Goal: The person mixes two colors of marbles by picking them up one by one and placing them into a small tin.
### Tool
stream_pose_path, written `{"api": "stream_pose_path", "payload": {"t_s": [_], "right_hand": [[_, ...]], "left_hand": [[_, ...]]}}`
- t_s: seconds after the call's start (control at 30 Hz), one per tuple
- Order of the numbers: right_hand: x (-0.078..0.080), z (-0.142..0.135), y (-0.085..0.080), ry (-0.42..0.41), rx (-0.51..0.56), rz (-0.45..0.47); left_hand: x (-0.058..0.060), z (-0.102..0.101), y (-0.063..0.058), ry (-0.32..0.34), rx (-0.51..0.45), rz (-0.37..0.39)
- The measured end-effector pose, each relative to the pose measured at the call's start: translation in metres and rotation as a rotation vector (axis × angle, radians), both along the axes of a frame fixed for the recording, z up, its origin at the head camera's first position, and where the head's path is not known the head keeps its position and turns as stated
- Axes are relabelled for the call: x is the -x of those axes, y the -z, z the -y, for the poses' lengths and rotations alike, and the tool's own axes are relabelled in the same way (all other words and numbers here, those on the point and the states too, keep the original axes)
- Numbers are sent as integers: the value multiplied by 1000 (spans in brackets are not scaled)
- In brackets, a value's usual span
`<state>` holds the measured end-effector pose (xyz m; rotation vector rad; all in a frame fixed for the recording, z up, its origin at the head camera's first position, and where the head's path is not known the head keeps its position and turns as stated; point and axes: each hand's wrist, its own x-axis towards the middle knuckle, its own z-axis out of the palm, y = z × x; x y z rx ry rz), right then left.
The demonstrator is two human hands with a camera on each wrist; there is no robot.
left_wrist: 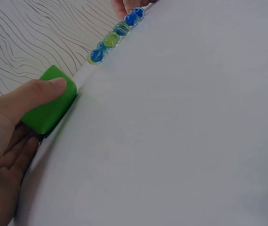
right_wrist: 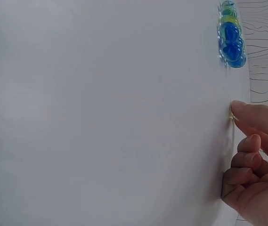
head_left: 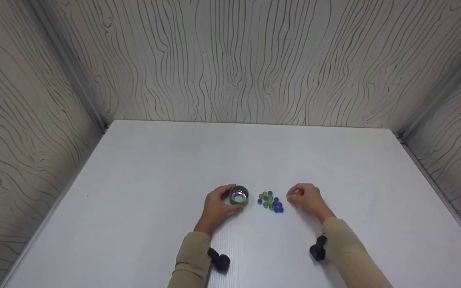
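In the head view my left hand [head_left: 217, 205] grips a small round green bowl [head_left: 239, 195] with a shiny metallic inside, its thumb on the near side and fingers on the far side. The left wrist view shows the thumb pressed on the bowl's green outer wall [left_wrist: 53, 110]. Between the hands several blue and yellow-green glass marbles [head_left: 270, 199] lie clustered on the table. Right of them, my right hand [head_left: 309, 199] pinches a yellowish marble [head_left: 289, 196] between thumb and forefinger; the right wrist view shows it mostly hidden, with the other fingers curled.
Hands and marbles are on a white table [head_left: 154, 168], in its near half. Wood-grain panels [head_left: 230, 60] stand behind it and at both sides. A black device [head_left: 219, 260] is strapped to the left wrist and another [head_left: 318, 249] to the right.
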<state>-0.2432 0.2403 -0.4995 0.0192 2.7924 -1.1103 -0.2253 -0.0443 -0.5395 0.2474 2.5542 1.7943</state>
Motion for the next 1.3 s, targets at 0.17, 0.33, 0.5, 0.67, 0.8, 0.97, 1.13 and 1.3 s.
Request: {"api": "stream_pose_path", "payload": {"t_s": [0.17, 0.33, 0.5, 0.67, 0.8, 0.97, 1.13, 1.3], "right_hand": [[2, 0, 4, -1, 30, -17], [2, 0, 7, 14, 65, -27], [1, 1, 10, 24, 64, -23], [1, -1, 9, 59, 65, -43], [1, -4, 6, 78, 97, -24], [1, -1, -2, 106, 111, -11], [-1, 12, -13, 125, 127, -50], [-5, 30, -16, 141, 188, -74]], "left_hand": [[2, 3, 4, -6, 14, -21], [-2, 5, 7, -14, 18, -23], [-7, 6, 7, -25, 14, -8], [-3, 4, 6, -6, -5, -6], [1, 3, 5, 15, 11, -31], [4, 1, 2, 39, 17, -37], [3, 0, 0, 38, 26, -16], [2, 3, -2, 55, 32, -20]]}}
